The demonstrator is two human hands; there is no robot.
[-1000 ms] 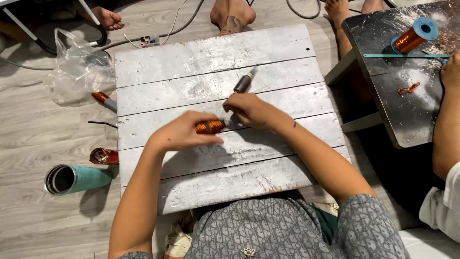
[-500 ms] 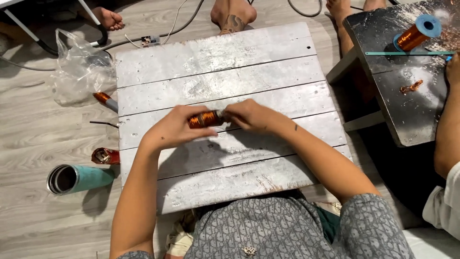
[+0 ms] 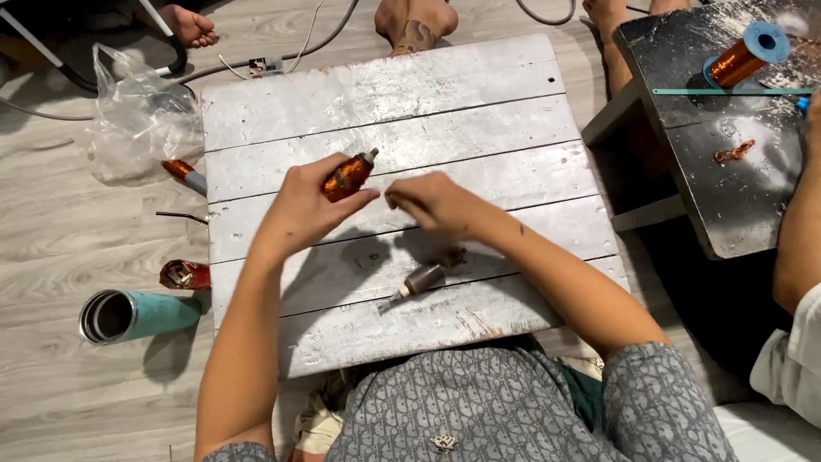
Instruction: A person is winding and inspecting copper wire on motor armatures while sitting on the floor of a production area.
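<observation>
Head view: left hand holds a copper-wound coil pinched between thumb and fingers, raised just above the grey plank surface, near its middle. Grip narrow, closed on the coil. Right hand sits just right of the coil, fingertips pinched together near the coil's tip; whether a thin wire is held there, cannot tell. A small grey tool lies on the surface, nearer the person than the coil, under the right forearm. Left of the surface on the floor: a teal tube, a small red-brown piece, another copper-wound part, a clear plastic bag. Right of the surface, a dark board carries a spool of copper wire. Another person's arm rests at that board's right edge.
</observation>
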